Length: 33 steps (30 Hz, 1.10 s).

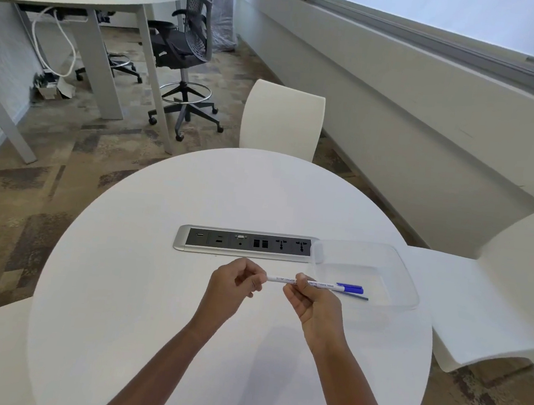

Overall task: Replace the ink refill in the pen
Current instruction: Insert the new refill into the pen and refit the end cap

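Both hands hold a white pen (303, 282) level above the round white table (157, 240), just on the near side of the socket strip (245, 243). The left hand (235, 285) pinches its left end; the right hand (311, 299) grips the barrel. The blue cap end reaches over a clear plastic tray (393, 266) right of the strip, where a thin dark refill (356, 296) lies

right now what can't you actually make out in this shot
- Head view: the pen tip end is hidden inside the left hand.
- The print on the pen barrel is too small to read.
- The right hand covers the barrel's middle.
- Whether the thin dark stick in the clear tray is a refill is unclear: too small.
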{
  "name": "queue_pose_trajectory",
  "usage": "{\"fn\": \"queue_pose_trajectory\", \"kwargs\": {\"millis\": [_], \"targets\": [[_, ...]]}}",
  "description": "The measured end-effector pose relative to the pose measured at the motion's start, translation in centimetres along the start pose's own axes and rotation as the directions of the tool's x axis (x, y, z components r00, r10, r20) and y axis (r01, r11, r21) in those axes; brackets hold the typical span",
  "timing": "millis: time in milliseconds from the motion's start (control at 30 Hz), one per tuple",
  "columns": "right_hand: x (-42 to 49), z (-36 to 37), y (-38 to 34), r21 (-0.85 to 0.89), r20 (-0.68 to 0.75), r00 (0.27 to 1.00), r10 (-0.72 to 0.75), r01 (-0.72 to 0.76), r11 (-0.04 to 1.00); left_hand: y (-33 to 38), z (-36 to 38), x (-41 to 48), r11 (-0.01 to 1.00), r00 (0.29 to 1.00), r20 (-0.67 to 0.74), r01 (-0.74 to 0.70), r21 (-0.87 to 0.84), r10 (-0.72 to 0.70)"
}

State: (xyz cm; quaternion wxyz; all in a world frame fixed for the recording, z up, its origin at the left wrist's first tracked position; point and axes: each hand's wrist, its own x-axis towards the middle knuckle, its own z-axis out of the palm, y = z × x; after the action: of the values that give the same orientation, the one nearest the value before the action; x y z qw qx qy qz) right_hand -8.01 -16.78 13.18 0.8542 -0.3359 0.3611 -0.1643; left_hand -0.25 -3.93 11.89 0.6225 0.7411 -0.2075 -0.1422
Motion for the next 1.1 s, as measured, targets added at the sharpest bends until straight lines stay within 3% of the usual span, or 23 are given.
{"fn": "queue_pose_trajectory", "kwargs": {"millis": [100,233,333,500,633,733,800,933,1000,1100], "targets": [[0.1,0.0,-0.1,-0.032,0.008,0.999,-0.032,0.032,0.999,-0.1,0.2,-0.1,0.918,0.959,0.116,0.282,-0.278,-0.259],[0.1,0.1,0.0,-0.098,0.035,0.997,-0.076,0.079,0.992,-0.1,-0.1,-0.2,0.828,0.918,0.208,0.396,-0.397,-0.339],[0.1,0.2,0.2,-0.151,0.035,0.994,-0.108,0.112,0.982,0.0,-0.2,0.0,0.883,0.942,0.147,0.335,-0.329,-0.303],[0.2,0.5,0.5,-0.147,-0.001,0.993,-0.120,0.119,0.982,-0.2,0.3,0.1,0.983,0.984,0.024,0.179,-0.042,-0.178],[0.2,0.3,0.6,-0.073,-0.031,0.998,-0.054,0.051,0.996,-0.4,0.7,-0.4,0.985,1.000,-0.028,0.002,0.174,0.002],[0.2,0.2,0.5,-0.021,-0.033,0.999,0.009,-0.009,1.000,-0.2,0.7,-0.6,0.949,0.980,-0.008,-0.188,0.252,0.197],[0.3,0.2,0.3,-0.010,-0.017,1.000,0.014,-0.014,1.000,-0.2,0.6,-0.5,0.950,0.977,-0.017,-0.204,0.236,0.214],[0.6,0.3,-0.2,-0.035,-0.017,1.000,-0.015,0.014,0.999,0.1,0.9,-0.1,0.991,0.995,-0.024,0.092,-0.101,-0.095],[0.6,0.2,-0.2,-0.047,-0.008,1.000,-0.027,0.027,0.999,0.2,0.8,0.0,0.932,0.964,0.057,0.266,-0.248,-0.260],[0.6,0.0,0.0,-0.079,0.016,0.998,-0.055,0.056,0.995,0.2,0.4,0.0,0.850,0.920,0.166,0.391,-0.353,-0.354]]}}
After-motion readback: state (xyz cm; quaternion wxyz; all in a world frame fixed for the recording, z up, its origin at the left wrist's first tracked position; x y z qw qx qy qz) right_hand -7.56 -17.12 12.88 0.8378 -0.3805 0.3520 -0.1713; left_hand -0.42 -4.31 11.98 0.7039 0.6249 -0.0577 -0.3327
